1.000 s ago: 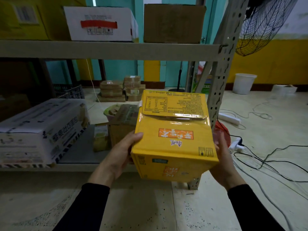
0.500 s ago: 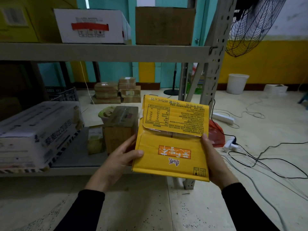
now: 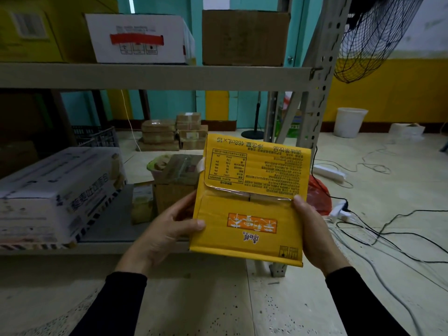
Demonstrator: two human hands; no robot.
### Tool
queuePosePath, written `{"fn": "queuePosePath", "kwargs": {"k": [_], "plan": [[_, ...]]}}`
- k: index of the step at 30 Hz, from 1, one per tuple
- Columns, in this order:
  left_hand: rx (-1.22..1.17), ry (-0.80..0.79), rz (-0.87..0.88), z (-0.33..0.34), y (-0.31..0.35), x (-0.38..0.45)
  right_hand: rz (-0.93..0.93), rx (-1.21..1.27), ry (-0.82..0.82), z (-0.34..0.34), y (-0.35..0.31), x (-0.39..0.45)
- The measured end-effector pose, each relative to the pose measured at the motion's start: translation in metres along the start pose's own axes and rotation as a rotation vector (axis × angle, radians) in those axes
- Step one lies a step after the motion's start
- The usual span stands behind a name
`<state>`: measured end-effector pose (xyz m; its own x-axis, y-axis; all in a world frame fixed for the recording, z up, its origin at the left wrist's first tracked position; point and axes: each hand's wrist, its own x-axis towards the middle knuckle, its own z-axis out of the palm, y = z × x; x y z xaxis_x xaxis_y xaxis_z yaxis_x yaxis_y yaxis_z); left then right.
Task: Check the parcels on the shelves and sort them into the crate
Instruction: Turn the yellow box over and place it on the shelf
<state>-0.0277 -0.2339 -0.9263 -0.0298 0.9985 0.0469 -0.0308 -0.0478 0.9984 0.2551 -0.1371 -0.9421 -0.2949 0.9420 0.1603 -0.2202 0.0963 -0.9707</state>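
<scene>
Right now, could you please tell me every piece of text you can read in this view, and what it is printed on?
"468mL×15": upside down near the top edge of the yellow carton, held by the left hand and right hand.
Its table, fine print and orange logo: too small to read.
White box lettering: blurred.

Held parcel (image 3: 249,204) before shelf (image 3: 155,75); crate (image 3: 97,138) behind, left.

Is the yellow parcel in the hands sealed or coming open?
Taped shut. On the yellow parcel, glossy clear tape bridges the flap seam. Left hand and right hand grip its sides.
</scene>
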Motion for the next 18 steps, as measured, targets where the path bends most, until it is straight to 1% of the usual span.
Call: {"fn": "queuePosePath", "kwargs": {"k": [3, 6, 10, 12, 14, 16, 18], "plan": [[0.039, 0.044, 0.029, 0.001, 0.002, 0.001, -0.091, -0.077, 0.034, -0.003, 0.004, 0.0], [-0.051, 0.081, 0.006, 0.008, 0.005, 0.003, -0.132, -0.166, -0.019, -0.004, 0.008, -0.001], [-0.227, 0.138, -0.112, 0.012, 0.01, 0.005, -0.118, -0.24, -0.112, -0.009, 0.017, -0.004], [-0.209, 0.165, -0.133, 0.015, 0.011, 0.008, -0.107, -0.263, -0.153, -0.014, 0.022, -0.006], [-0.166, 0.205, -0.109, 0.019, 0.007, 0.01, -0.094, -0.264, -0.173, -0.017, 0.025, -0.007], [-0.155, 0.244, -0.089, 0.02, 0.0, 0.012, -0.071, -0.243, -0.176, -0.017, 0.025, -0.007], [-0.158, 0.238, -0.086, 0.015, -0.006, 0.015, -0.047, -0.217, -0.163, -0.016, 0.023, -0.004]]}}
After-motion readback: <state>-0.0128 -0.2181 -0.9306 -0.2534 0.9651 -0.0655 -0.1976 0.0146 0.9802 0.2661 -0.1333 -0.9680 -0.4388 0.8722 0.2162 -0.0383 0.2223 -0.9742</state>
